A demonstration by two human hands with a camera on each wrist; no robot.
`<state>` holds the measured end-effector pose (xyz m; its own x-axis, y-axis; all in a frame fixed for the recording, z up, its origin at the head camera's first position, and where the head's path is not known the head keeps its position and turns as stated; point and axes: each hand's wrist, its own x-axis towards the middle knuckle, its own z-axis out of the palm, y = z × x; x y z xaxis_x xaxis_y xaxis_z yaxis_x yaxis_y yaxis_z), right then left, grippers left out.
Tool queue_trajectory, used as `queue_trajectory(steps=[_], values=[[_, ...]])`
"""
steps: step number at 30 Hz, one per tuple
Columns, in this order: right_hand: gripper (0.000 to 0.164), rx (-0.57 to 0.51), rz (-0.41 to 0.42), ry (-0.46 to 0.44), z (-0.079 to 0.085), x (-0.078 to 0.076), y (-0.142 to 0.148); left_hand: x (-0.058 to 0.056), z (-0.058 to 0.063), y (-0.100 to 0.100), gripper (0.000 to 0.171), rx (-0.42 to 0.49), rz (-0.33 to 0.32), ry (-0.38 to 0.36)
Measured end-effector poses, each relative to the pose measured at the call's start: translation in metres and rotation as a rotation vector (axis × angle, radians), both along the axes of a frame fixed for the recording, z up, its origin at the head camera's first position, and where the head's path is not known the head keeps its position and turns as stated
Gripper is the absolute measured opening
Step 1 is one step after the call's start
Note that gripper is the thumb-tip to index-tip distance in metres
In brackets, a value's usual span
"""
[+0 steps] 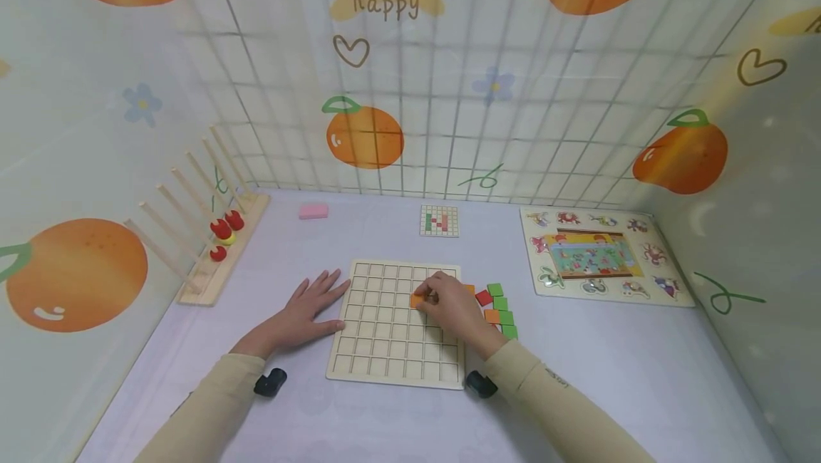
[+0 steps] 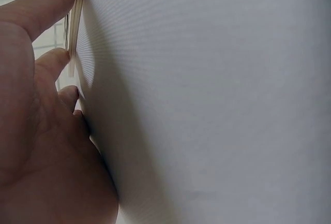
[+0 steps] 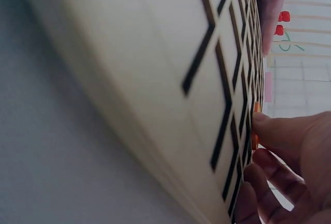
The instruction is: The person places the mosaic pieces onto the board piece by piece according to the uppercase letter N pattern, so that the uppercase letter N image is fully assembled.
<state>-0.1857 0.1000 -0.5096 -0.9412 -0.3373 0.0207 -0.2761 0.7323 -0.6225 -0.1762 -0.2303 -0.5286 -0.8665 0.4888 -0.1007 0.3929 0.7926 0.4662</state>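
Note:
A square wooden grid board (image 1: 378,349) lies flat on the table. My left hand (image 1: 308,313) rests on the table with fingers spread, its thumb and index fingertip at the board's left edge. In the left wrist view those fingers (image 2: 46,6) touch the board's side (image 2: 77,22). Over the board's right half, my right hand (image 1: 452,306) pinches an orange square tile (image 1: 416,301) close against the grid. The right wrist view has the thumb and curled fingers of that hand (image 3: 289,167) at the orange tile (image 3: 255,141). Part of the tile is hidden by the fingers.
Green tiles (image 1: 494,290), a red tile (image 1: 483,298) and an orange tile (image 1: 492,315) lie right of the board. Behind it are a small pattern card (image 1: 440,221) and a pink block (image 1: 313,211). A peg rack (image 1: 250,217) stands left, a picture puzzle (image 1: 609,292) lies right.

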Motion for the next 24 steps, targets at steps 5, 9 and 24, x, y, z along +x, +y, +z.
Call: queue_trajectory(steps=[5,9,24], values=[[0.01,0.022,0.006,0.009,0.0003,0.0013,0.0001,-0.0002,-0.0001,-0.0002,0.082,-0.001,-0.004,0.012],[0.01,0.023,0.01,0.016,0.0005,0.0017,0.0003,-0.0002,-0.0005,-0.0004,0.082,0.005,-0.007,0.02],[0.023,0.067,-0.002,0.008,-0.0019,0.0013,-0.0001,-0.0021,-0.003,-0.0009,0.084,-0.007,0.0,-0.008]])
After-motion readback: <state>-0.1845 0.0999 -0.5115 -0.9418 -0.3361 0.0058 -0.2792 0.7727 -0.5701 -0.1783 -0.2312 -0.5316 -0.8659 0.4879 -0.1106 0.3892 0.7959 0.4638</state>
